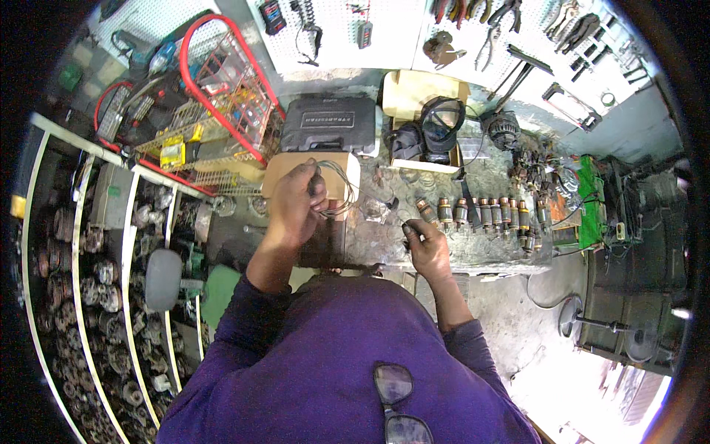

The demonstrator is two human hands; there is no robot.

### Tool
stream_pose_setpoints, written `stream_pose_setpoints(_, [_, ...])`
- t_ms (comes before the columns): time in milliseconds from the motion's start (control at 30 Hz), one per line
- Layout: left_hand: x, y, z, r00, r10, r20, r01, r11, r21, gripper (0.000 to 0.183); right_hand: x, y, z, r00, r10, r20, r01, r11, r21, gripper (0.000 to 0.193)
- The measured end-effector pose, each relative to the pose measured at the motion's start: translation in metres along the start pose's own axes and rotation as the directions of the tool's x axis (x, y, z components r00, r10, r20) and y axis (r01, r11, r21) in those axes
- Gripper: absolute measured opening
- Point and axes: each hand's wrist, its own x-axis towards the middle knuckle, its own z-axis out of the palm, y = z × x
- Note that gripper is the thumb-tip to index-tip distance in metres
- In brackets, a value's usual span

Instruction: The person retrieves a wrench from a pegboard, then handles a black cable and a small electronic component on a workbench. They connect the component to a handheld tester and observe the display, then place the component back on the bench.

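Observation:
My left hand is raised over the left part of the workbench, its fingers closed round a loose coil of thin wire. The loops hang out to the right of the fingers, in front of a brown cardboard piece. Close to the bench's front edge, my right hand has thumb and fingers pinched together. Something small and dark shows at its fingertips; whether it is the wire's free end I cannot tell. Just beyond that hand stands a row of copper-ended motor armatures.
At the back lie a black tool case and an open cardboard box holding dark gear. An alternator and loose parts crowd the right. A red-rimmed wire basket stands left, above shelves of parts. Tools hang on the pegboard.

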Motion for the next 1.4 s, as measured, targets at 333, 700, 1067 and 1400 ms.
stream_pose_setpoints(333, [0.026, -0.048, -0.004, 0.789, 0.005, 0.615, -0.554, 0.439, 0.707, 0.038, 0.041, -0.107, -0.004, 0.801, -0.357, 0.480, 0.368, 0.927, 0.075, 0.023])
stream_pose_setpoints(700, [0.028, -0.045, -0.012, 0.617, -0.438, 0.653, -0.303, 0.634, 0.712, 0.065, 0.019, -0.098, 0.024, 0.999, -0.021, 0.037, 0.030, 0.965, -0.261, 0.047])
stream_pose_setpoints(1067, [0.030, -0.052, -0.007, 0.776, -0.074, 0.626, -0.517, 0.494, 0.699, 0.050, 0.030, -0.099, 0.026, 0.985, 0.157, 0.076, -0.104, 0.875, -0.472, 0.037])
stream_pose_setpoints(1400, [0.050, -0.082, -0.025, 0.764, -0.072, 0.642, -0.481, 0.599, 0.640, 0.032, 0.017, -0.104, 0.018, 0.980, -0.044, -0.196, 0.018, 0.991, -0.136, 0.019])
